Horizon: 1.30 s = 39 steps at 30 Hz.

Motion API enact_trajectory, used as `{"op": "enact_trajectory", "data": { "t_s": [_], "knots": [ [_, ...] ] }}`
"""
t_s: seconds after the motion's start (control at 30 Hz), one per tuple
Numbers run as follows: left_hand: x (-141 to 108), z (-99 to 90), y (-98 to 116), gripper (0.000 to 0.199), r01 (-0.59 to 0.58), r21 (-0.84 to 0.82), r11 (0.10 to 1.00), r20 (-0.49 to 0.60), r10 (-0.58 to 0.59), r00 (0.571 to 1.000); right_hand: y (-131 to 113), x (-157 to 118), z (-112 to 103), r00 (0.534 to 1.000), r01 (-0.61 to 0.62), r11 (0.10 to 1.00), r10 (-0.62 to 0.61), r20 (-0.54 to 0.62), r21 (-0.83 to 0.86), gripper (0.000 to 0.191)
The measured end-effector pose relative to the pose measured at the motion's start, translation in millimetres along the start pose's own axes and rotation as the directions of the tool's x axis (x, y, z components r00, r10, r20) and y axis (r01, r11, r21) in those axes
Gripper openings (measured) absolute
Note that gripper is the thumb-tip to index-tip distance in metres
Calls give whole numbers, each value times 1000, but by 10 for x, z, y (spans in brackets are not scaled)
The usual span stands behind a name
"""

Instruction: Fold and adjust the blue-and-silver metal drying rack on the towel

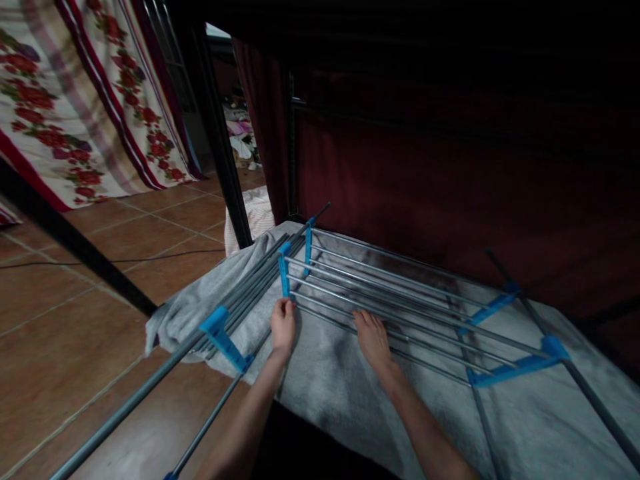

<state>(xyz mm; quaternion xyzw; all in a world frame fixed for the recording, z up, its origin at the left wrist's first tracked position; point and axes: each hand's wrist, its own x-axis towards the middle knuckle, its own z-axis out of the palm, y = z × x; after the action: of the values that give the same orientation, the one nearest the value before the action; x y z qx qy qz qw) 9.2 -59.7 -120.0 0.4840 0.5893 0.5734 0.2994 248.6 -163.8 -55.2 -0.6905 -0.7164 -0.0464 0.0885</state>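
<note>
I have the left hand at the foot of the near-left blue connector, on the left end of the metal rack. Its thumb and fingertips are drawn close together, but they cover the joint, so I can't tell whether they pinch the connector, a tube end or neither. The right hand is at the rack's near-side tubes, fingers side by side and bent; its thumb is out of my sight, and I can't tell whether it grips.

The rack lies on a grey blanket, with a larger blue connector at its near right. The long side pole beyond that is cut off at the right edge. To the left, a bundle of grey tubes is partly hidden behind another blue connector; the tubes overlap too much for me to count. The poles from that connector run out at the bottom edge.

Deep shadow swallows the top right, above the dark red curtain. Far left, a black post partly hides a blurred heap of cloth. Any lettering on the blue connectors is too small for me to read.
</note>
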Motion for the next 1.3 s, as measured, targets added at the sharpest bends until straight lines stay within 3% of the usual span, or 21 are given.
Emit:
{"op": "enact_trajectory", "data": {
  "t_s": [0.1,0.17,0.27,0.37,0.5,1.3],
  "knots": [
    [47,-11,36,14,-17,37,999,-100,21,995,4,11,-29,1000,10,1000,-9,-30,19,35],
    [93,-28,61,23,-54,68,996,-155,64,986,3,10,-41,999,14,1000,-13,-39,23,34],
    [191,-24,107,36,-118,69,991,-88,124,988,2,4,-47,999,18,999,-17,-43,31,34],
    [284,-4,150,35,-115,57,992,34,113,993,-1,5,-55,999,13,999,-11,-45,44,35],
    [331,-24,194,35,-99,154,983,76,88,993,-5,9,-70,999,10,999,-8,-46,46,36],
    [300,30,334,32,-25,334,942,-5,28,1000,28,36,-96,999,43,999,-43,15,9,41]
  ]
}}
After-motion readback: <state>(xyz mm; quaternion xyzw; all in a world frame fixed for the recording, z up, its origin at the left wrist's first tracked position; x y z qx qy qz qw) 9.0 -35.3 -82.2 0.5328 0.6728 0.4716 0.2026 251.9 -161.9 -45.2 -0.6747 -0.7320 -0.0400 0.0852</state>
